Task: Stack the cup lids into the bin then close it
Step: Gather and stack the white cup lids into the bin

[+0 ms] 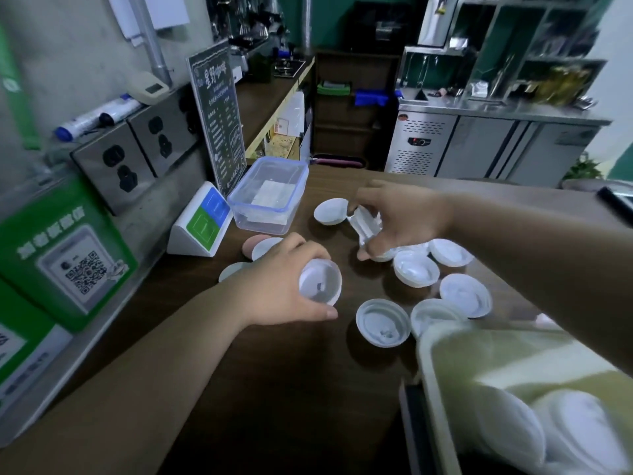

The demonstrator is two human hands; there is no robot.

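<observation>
Bin (455, 351) at five o'clock already holds lids (507, 426). My left fingers (318, 313) clamp one lid (320, 284), my right fingers (376, 248) a short stack (364, 225); I should nest them squarely before lowering them in.

Dark menu board (219, 114), upright: white header reads 星野, followed by stylised script I can't make out; the rows of items and prices beneath are too small to read. Left of and lower than the menu board, a green box (65, 255) bears a QR code under one line of white characters, blurred past reading. At the menu board's foot, a white wedge stand (202, 224) shows a blue and a green panel, print illegible.
</observation>
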